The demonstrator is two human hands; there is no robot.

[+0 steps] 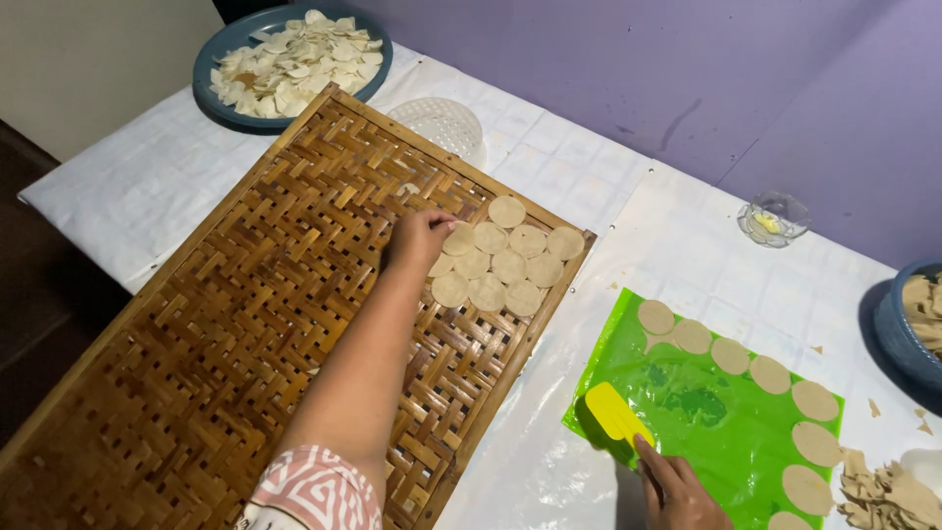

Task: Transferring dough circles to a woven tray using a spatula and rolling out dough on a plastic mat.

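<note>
My left hand (419, 236) reaches over a woven bamboo tray (245, 324) and touches a round dough disc (457, 238) at the edge of a cluster of several discs (508, 265) laid on the tray's far right corner. My right hand (677, 491) grips a yellow scraper (616, 414) whose blade rests on a green plastic sheet (687, 402). More round dough discs (731, 355) lie in a curved row along the sheet's far and right edges.
A blue-grey basin (228, 44) of dried discs stands at the far left. A white perforated lid (442, 123) lies behind the tray. A small glass dish (773, 218), a blue bowl (898, 334) and dough scraps (883, 491) sit at right.
</note>
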